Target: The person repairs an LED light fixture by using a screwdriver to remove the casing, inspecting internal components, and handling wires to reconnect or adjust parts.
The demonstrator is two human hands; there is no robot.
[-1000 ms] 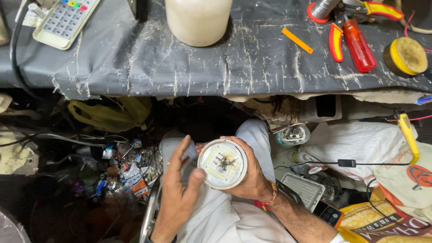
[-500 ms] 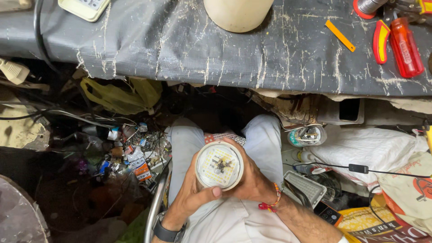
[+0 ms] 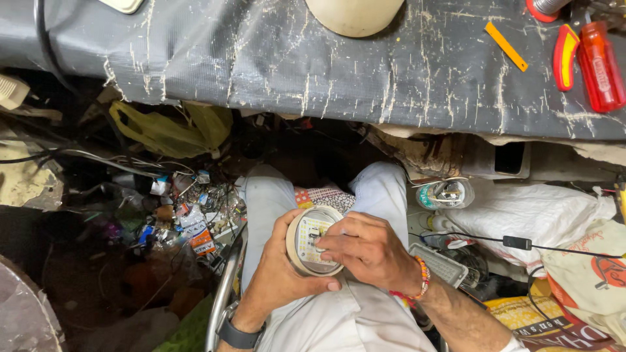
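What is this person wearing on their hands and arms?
Both hands are bare, with no gloves. The left hand has a dark wristwatch on its wrist. The right hand has a beaded bracelet in orange and mixed colours. Both forearms are bare, no sleeves showing.

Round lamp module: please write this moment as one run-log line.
left hand: holds round lamp module | right hand: fingertips on its board | place: over lap, below workbench

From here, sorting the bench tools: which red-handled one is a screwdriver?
The translucent red screwdriver at the far right; the tool beside it has a curved red-yellow grip.
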